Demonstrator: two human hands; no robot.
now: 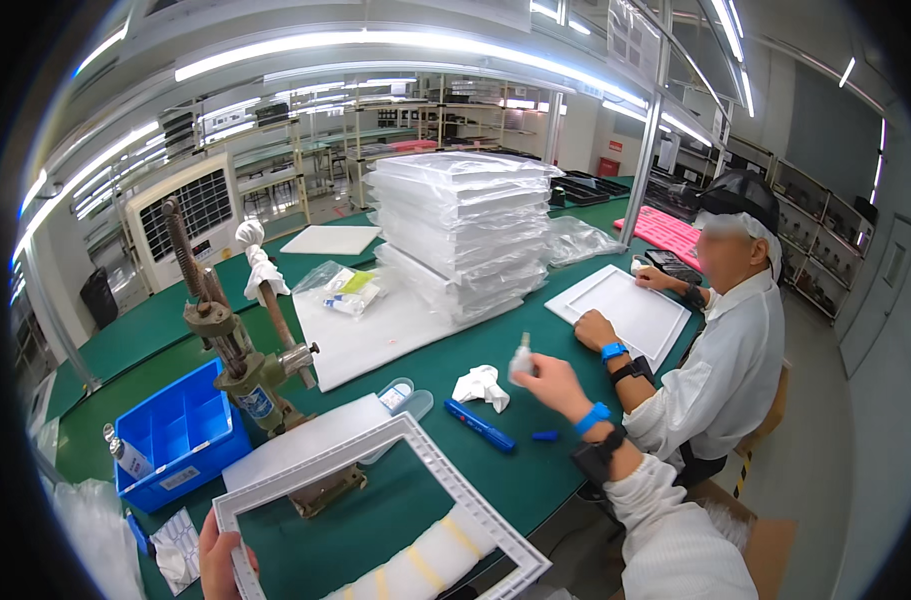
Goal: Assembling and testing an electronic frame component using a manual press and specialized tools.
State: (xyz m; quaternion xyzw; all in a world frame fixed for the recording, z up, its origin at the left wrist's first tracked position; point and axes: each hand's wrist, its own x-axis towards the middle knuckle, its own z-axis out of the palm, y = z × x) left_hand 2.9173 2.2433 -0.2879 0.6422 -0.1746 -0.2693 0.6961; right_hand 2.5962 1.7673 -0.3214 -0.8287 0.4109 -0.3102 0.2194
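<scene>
My left hand (221, 562) grips the lower left corner of a white rectangular frame (472, 492), which tilts over the table's front edge. Through its opening show the green tabletop, a press base and a white padded roll (420, 562) with yellow strips. My right hand (557, 386) is raised at the right of the table, closed around a small white bottle (521, 364) with a narrow tip pointing up. Below that hand lie a crumpled white tissue (482, 388), a blue marker pen (479, 426) and a loose blue cap (545, 436).
A hand press (237, 345) stands at left beside a blue divided bin (182, 432). Plastic-wrapped pieces form a tall stack (455, 230) on a white foam sheet (360, 335). At right, a co-worker (730, 330) handles another white frame (615, 310). A metal post (647, 140) rises behind.
</scene>
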